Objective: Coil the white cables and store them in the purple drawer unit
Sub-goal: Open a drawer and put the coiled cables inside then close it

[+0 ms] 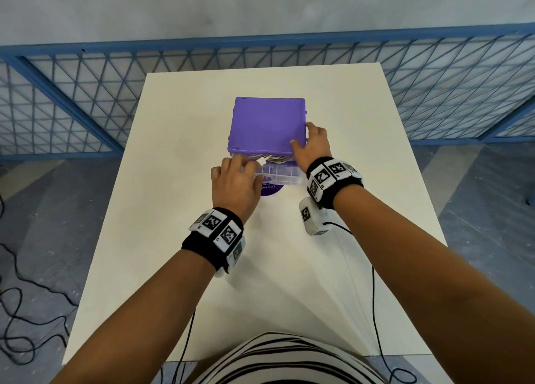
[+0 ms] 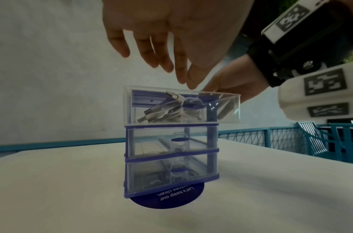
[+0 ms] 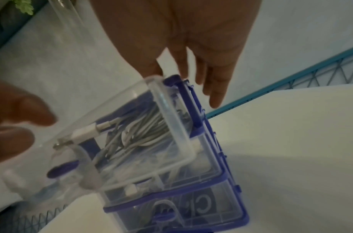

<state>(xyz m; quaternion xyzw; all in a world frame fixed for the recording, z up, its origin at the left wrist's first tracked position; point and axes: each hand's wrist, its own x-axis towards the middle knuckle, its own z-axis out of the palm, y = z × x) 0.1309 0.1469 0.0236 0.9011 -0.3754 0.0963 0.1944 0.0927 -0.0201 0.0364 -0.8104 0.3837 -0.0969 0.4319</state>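
The purple drawer unit (image 1: 267, 123) stands mid-table, with three clear drawers in the left wrist view (image 2: 171, 153). Its top drawer (image 1: 278, 170) (image 2: 223, 108) is pulled partly out and holds coiled white cables (image 1: 272, 160) (image 2: 163, 110) (image 3: 143, 130). One white plug pokes over the drawer's front. My left hand (image 1: 236, 181) (image 2: 161, 39) hovers over the drawer's front left, fingers relaxed and reaching down at that plug. My right hand (image 1: 314, 146) (image 3: 191, 39) rests on the unit's front right corner, thumb on the top and straight fingers along the side.
A round purple sticker (image 1: 270, 191) (image 2: 171, 198) lies under the unit's front. The white table (image 1: 173, 239) is bounded at the back by a blue mesh fence (image 1: 86, 94). Black cords (image 1: 17, 296) trail on the floor at left.
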